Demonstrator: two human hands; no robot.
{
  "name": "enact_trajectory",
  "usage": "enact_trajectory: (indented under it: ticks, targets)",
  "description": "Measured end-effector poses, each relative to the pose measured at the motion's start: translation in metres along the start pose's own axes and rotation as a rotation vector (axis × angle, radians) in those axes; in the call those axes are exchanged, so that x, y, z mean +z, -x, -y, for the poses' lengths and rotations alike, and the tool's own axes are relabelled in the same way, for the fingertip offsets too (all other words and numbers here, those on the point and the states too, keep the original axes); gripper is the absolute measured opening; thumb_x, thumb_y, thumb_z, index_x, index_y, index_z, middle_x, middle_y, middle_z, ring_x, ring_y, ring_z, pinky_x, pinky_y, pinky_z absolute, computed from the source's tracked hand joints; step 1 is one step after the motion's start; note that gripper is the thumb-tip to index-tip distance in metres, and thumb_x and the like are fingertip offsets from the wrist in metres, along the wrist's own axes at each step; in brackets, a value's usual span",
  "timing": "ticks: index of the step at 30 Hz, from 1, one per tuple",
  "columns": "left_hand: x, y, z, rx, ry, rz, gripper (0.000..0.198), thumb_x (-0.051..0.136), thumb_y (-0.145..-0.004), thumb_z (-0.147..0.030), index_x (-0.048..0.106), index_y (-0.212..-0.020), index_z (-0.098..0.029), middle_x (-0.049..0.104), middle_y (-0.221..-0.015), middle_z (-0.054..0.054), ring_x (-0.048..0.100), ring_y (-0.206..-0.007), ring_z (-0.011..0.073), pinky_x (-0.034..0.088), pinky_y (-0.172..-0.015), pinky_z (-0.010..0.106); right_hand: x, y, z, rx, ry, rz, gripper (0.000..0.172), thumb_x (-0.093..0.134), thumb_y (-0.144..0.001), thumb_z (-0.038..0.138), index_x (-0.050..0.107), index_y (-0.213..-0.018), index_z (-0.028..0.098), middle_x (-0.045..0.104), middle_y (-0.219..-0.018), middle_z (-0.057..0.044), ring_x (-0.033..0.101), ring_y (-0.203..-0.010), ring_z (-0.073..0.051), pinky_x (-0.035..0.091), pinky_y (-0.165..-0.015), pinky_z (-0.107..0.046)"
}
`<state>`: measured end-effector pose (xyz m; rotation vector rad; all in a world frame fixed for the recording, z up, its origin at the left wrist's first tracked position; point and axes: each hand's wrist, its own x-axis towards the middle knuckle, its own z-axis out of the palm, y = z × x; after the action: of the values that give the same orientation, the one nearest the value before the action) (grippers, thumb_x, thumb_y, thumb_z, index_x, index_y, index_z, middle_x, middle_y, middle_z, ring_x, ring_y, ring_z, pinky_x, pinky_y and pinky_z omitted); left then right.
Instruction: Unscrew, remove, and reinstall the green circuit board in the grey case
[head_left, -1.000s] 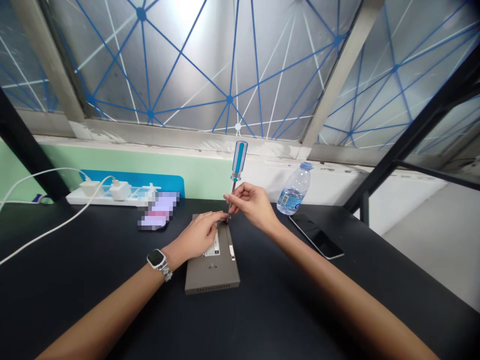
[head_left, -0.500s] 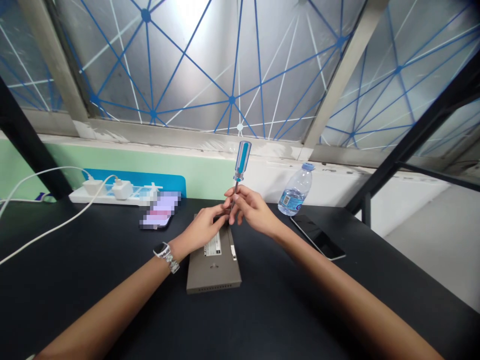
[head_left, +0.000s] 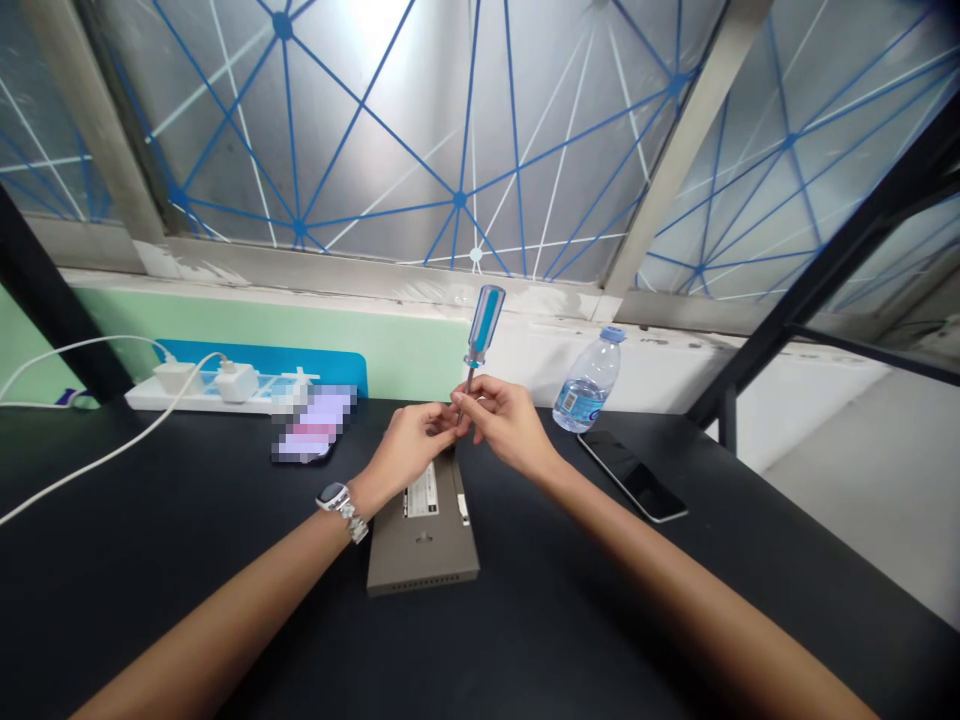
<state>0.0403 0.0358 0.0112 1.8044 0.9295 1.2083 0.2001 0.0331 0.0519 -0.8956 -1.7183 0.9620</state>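
A screwdriver (head_left: 485, 322) with a clear and blue handle stands nearly upright, handle on top, leaning slightly right. My right hand (head_left: 506, 420) pinches its metal shaft between thumb and fingers. Close beside the shaft's lower end, my left hand (head_left: 412, 440) has its thumb and fingers pressed together; what they hold, if anything, is hidden. Both hands are over the far end of a flat grey-brown metal box (head_left: 427, 560). The box has a white label, a keyhole-shaped slot and a row of vents on its near side. The screwdriver's tip is hidden by the fingers.
The box lies on a black table (head_left: 570, 620). A water bottle (head_left: 589, 385) and a dark phone (head_left: 634, 478) are at the right. At the left lie a lit phone (head_left: 319, 425) and a white power strip (head_left: 142, 396) with plugs and cables. A window wall rises behind.
The screwdriver handle leans slightly more to the right, and my right fingers have closed up on its shaft. My left fingers are drawn in a little more. The view has shifted slightly.
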Motion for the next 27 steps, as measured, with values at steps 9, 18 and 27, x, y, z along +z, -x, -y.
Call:
enact_trajectory:
  ticks: [9, 18, 27]
  targets:
    - [0.012, -0.015, 0.002, 0.061, 0.105, 0.077, 0.02, 0.057, -0.081, -0.016, 0.054, -0.061, -0.016, 0.07, -0.069, 0.002, 0.064, -0.069, 0.0158, 0.047, -0.068, 0.025, -0.001, -0.002, 0.004, 0.023, -0.043, 0.075, 0.028, 0.057, -0.091, 0.039, 0.062, -0.104, 0.015, 0.069, -0.081, -0.004, 0.057, -0.049, -0.009, 0.044, -0.044, -0.021]
    - [0.0, -0.002, 0.004, -0.05, 0.243, 0.209, 0.019, 0.067, -0.085, -0.027, 0.073, -0.094, -0.012, 0.077, -0.096, 0.01, 0.071, -0.092, 0.0219, 0.051, -0.092, 0.036, -0.005, -0.001, -0.001, 0.045, -0.074, -0.043, 0.029, 0.078, -0.076, 0.04, 0.059, -0.082, 0.018, 0.063, -0.062, 0.001, 0.063, -0.052, -0.014, 0.054, -0.05, -0.026]
    - [-0.013, 0.001, 0.001, -0.074, 0.176, 0.201, 0.021, 0.063, -0.089, -0.029, 0.074, -0.096, -0.013, 0.076, -0.1, 0.01, 0.07, -0.091, 0.0208, 0.053, -0.087, 0.034, -0.009, -0.003, 0.001, 0.01, -0.075, 0.051, 0.025, 0.068, -0.086, 0.039, 0.064, -0.089, 0.014, 0.07, -0.084, -0.005, 0.064, -0.053, -0.011, 0.054, -0.056, -0.026]
